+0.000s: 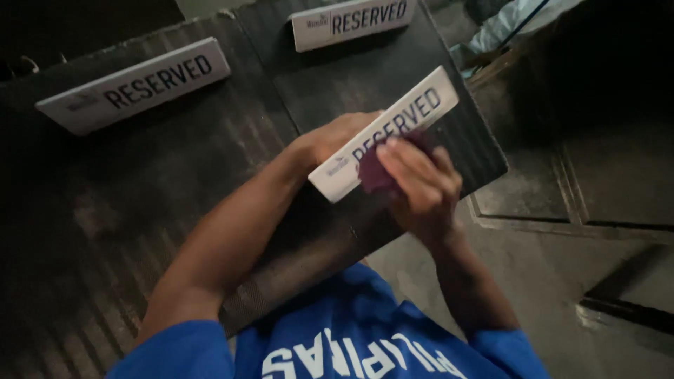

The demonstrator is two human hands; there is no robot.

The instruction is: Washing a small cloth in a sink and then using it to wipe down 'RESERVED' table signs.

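Observation:
My left hand (330, 140) grips a long white table sign with dark lettering (414, 112) from behind, holding it tilted above the dark table (175, 189). My right hand (421, 186) presses a small dark purple cloth (372, 172) against the lower front face of the sign. The cloth is partly hidden under my fingers. Both my forearms reach up from a blue shirt at the bottom of the view.
Two more white signs stand on the dark ribbed tables: one at the far left (133, 84), one at the top centre (351, 21). The table's right edge (484, 133) drops to a grey concrete floor (562, 260). Light-coloured clutter lies at the top right.

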